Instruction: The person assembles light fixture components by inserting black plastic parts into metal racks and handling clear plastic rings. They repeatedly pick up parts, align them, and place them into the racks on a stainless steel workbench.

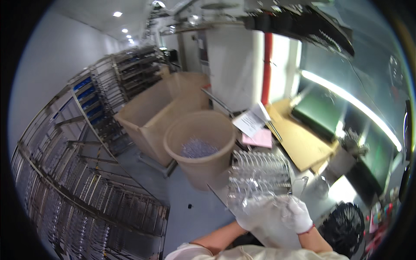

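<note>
Both my hands wear white gloves and meet low in the view, at the near edge of a worktable. My left hand grips the left side of a clear plastic piece, and my right hand grips its right side. Motion blur hides whether this piece is a bag or a thin tray. Just beyond it a stack of clear ribbed plastic trays lies on the table, touching or overlapping the held piece. Left of the stack stands a round beige bin with pale plastic scraps at its bottom.
A big open cardboard box stands behind the bin. Metal wire racks line the left side across a grey floor. Flat cardboard sheets, pink paper and white paper lie on the table. A black bag sits at lower right.
</note>
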`<state>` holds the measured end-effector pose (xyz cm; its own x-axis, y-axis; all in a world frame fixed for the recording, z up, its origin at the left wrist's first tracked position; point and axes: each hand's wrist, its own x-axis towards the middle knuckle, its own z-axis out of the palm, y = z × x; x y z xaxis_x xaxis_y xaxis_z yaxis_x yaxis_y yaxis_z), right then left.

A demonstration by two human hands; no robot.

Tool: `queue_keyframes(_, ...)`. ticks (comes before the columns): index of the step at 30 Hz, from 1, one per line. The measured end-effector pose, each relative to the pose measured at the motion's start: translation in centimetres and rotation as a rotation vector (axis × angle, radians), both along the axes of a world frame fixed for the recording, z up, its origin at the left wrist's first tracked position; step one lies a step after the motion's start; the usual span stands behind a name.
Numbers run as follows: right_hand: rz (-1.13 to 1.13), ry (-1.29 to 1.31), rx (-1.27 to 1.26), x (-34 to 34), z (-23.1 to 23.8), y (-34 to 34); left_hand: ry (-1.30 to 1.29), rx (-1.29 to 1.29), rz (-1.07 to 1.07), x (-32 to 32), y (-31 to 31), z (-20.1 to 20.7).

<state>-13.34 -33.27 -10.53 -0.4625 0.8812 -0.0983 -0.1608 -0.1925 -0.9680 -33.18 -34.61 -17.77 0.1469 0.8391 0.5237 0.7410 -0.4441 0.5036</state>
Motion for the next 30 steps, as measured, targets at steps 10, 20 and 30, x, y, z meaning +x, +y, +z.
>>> queue_keyframes(10,-0.095,-0.543,0.091,3.0,-4.2,7.0,-1.169,-0.51,0.179,-7.8,-1.6,4.2)
queue_keyframes(20,0.213,-0.919,0.163,0.5,-10.2,11.2,-1.177,-0.541,0.12,-9.0,-1.3,2.7)
queue_keyframes(30,0.067,-0.964,0.157,-1.4,-5.5,10.1,-0.92,-0.573,-0.1,-5.5,-0.6,3.9)
